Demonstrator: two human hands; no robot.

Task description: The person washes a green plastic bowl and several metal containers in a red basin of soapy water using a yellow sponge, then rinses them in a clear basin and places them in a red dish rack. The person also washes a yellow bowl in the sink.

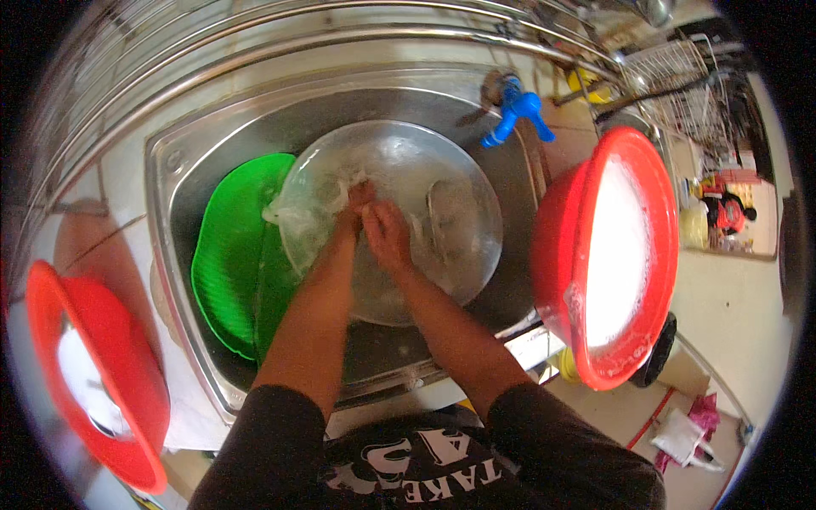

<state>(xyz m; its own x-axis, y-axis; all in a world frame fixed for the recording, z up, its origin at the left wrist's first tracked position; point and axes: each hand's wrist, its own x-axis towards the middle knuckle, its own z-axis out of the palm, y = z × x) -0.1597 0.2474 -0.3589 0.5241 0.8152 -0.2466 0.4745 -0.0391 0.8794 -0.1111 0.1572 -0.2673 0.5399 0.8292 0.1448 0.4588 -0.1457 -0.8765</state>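
In the middle of the steel sink stands a large round basin, greyish and shiny, with cloudy water in it. My left hand and my right hand meet over the left half of this basin, touching each other. Around the left fingertips the water looks stirred, with thin whitish streaks. Whether anything lies between my hands is too blurred to tell. A whitish, see-through piece hangs at the basin's left rim. Left of it, a green plastic basin leans in the sink, partly behind my left forearm.
A blue tap juts over the sink's back right. A red basin of white suds stands at right, another red basin at left. A metal rack runs along the back. A person is far off at right.
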